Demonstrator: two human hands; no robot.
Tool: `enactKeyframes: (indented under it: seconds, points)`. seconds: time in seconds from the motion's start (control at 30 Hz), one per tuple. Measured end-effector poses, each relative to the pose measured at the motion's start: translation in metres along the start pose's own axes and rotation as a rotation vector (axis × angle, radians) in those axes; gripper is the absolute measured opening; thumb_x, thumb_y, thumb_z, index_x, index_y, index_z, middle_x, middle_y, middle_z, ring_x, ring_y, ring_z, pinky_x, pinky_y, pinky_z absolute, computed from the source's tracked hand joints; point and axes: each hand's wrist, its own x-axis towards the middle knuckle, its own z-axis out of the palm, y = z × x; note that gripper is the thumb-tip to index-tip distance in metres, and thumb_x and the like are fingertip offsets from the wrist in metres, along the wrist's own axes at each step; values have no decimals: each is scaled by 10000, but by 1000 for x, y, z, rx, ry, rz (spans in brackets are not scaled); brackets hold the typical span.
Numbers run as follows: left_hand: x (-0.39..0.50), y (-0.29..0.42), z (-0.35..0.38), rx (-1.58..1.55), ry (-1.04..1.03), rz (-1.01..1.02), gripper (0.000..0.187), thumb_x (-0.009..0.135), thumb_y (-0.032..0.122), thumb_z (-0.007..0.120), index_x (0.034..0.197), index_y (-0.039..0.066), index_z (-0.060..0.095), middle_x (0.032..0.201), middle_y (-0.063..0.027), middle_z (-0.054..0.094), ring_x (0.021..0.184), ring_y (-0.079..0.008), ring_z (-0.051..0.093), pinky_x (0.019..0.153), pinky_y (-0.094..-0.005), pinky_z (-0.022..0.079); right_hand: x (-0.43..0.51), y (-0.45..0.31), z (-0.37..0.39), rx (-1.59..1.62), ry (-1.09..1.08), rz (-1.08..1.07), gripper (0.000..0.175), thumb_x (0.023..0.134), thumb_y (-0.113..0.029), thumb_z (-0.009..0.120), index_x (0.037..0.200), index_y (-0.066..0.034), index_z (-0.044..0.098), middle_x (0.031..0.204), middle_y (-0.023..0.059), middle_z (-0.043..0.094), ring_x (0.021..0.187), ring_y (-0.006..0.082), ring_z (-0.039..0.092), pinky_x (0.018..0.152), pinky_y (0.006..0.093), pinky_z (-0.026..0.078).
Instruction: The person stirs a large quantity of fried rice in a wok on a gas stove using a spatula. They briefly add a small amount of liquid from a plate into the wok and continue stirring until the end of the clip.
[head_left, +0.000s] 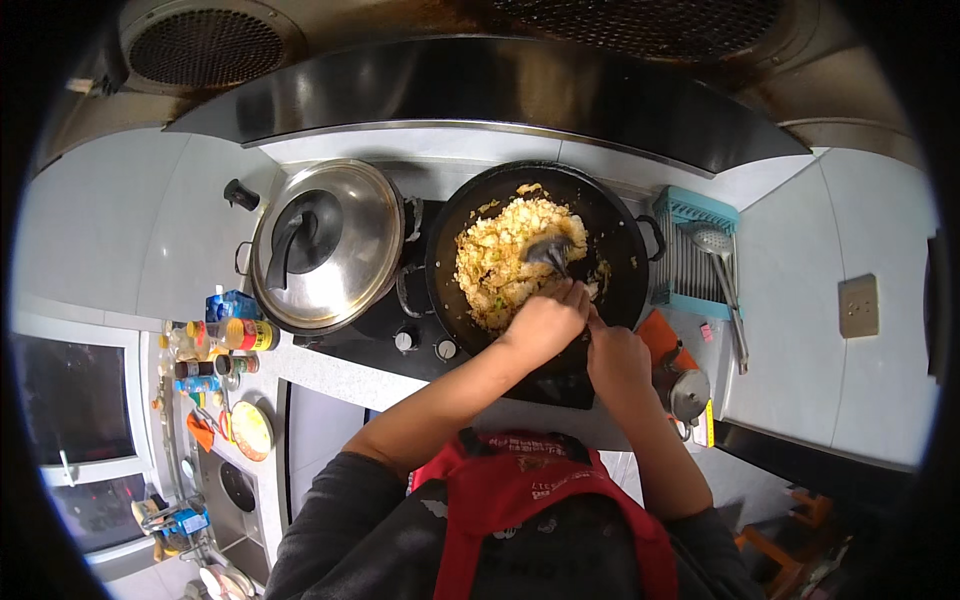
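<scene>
A large black wok (626, 300) sits on the right side of the black stove (360, 349), holding fried rice (491, 247) with bits of green. Both of my hands are shut on a dark spatula (546, 251), whose blurred blade rests in the rice. My left hand (551, 315) grips the handle nearer the blade, over the wok's lower part. Just to its right and lower, at the wok's near rim, my right hand (616, 352) is closed around the handle's end, which is mostly hidden by the fingers.
A steel-lidded pan (352, 247) stands on the stove's left side. Sauce bottles (244, 334) crowd the left counter near a sink (232, 517). At right are a teal rack (694, 304) with a skimmer (727, 277) and a metal kettle (688, 394). A range hood (480, 90) spans above.
</scene>
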Motion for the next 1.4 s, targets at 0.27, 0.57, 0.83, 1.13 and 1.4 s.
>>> enactKeyframes:
  seconds: [0.27, 0.57, 0.83, 1.13, 1.4]
  points:
    - [-4, -26, 38, -118, -505, -140, 162, 780, 79, 593, 933, 56, 641, 1014, -65, 648, 953, -221, 656, 771, -320, 554, 33, 9, 57, 15, -28, -23, 273, 851, -23, 543, 1100, -15, 655, 768, 200, 655, 742, 379, 661, 646, 474, 537]
    - [-77, -37, -60, -323, 359, -501, 270, 827, 96, 651, 1087, 27, 672, 1177, -124, 657, 973, -302, 651, 929, -393, 485, 35, 80, 39, 497, 186, -54, 384, 973, -182, 519, 1316, -10, 525, 778, 202, 633, 622, 269, 599, 624, 408, 485]
    - [-184, -60, -1, -936, 666, -1237, 448, 936, 132, 626, 1320, -33, 462, 1279, -128, 531, 1126, -220, 549, 933, -323, 456, 48, 22, 17, 421, -208, -213, 389, 975, -187, 529, 1309, 12, 531, 739, 192, 619, 623, 204, 583, 623, 376, 472]
    - [-155, -80, -19, -1246, 552, -1175, 308, 1005, 134, 519, 1264, -30, 558, 1048, -34, 651, 959, -92, 559, 926, -241, 414, 50, 61, -13, 719, -323, 309, 313, 976, -221, 537, 1208, -18, 588, 655, 85, 562, 495, 148, 515, 500, 340, 441]
    - [-159, -87, -15, -1155, 542, -1089, 344, 980, 123, 569, 1294, -18, 560, 1024, 1, 638, 865, -49, 522, 824, -197, 418, 2, 58, 14, 203, -92, -388, 423, 930, -124, 526, 1347, -63, 483, 717, 255, 610, 644, 385, 629, 585, 462, 488]
